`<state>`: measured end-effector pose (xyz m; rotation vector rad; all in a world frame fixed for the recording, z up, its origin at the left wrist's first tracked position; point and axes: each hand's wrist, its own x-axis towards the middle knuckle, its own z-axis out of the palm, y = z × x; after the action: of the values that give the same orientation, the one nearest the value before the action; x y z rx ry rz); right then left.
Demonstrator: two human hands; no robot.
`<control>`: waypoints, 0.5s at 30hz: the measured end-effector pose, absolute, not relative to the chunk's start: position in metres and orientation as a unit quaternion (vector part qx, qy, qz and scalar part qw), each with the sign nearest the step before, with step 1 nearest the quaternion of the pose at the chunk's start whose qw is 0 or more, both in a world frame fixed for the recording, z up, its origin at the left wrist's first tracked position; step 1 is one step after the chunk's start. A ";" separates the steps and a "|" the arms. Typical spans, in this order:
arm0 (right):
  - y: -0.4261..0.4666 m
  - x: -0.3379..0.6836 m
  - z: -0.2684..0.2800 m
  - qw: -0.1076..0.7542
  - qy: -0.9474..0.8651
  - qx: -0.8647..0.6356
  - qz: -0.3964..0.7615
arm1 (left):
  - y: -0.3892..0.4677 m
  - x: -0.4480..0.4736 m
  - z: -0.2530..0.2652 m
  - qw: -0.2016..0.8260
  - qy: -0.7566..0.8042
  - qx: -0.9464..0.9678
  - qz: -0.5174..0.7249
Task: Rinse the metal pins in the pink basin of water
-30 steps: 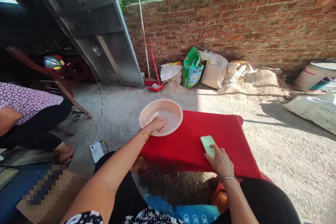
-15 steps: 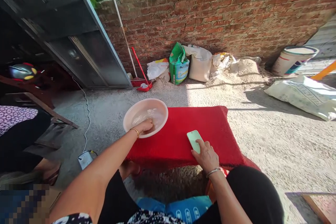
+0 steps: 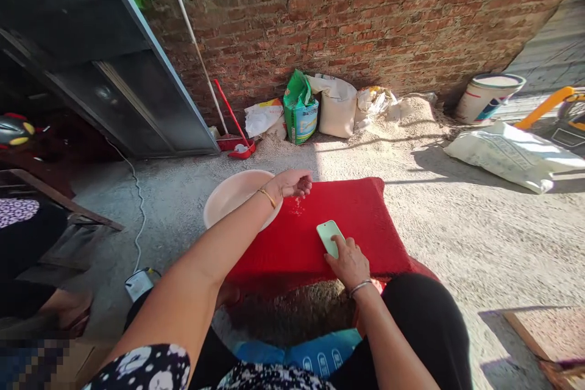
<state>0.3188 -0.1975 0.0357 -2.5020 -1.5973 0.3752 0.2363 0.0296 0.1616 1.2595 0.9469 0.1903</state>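
Note:
My left hand (image 3: 297,184), a gold bracelet at its wrist, hangs over the red cloth (image 3: 356,207) just right of a pale pink basin (image 3: 217,201). Its fingers are curled downward, and small pale specks (image 3: 297,206) show below them; whether these are drops or grains I cannot tell. Behind my left forearm part of the basin is hidden. A light green phone (image 3: 328,231) lies on the cloth. My right hand (image 3: 350,259), wearing a silver bangle, grips its near end, with the thumb at the left edge and the index finger across its top.
Sacks (image 3: 338,106), a gravel pile (image 3: 415,116) and a bucket (image 3: 489,97) line the brick wall. A red dustpan (image 3: 242,149) stands near the metal door (image 3: 132,73). On the left, a power strip (image 3: 138,285) lies on the floor, and another person's leg (image 3: 31,256) shows.
My left hand has come out of the basin and moved right, over the red cloth, where pale specks now show. My right hand stays at the phone. The whole view has shifted slightly.

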 end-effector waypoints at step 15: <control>-0.198 0.319 0.037 0.079 -0.541 -0.828 0.124 | 0.004 0.293 0.189 0.527 0.306 0.785 0.114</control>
<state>0.3188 -0.1982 0.0370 -2.4775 -1.6190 0.3714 0.2932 0.0042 0.1889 1.8754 0.7306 0.2727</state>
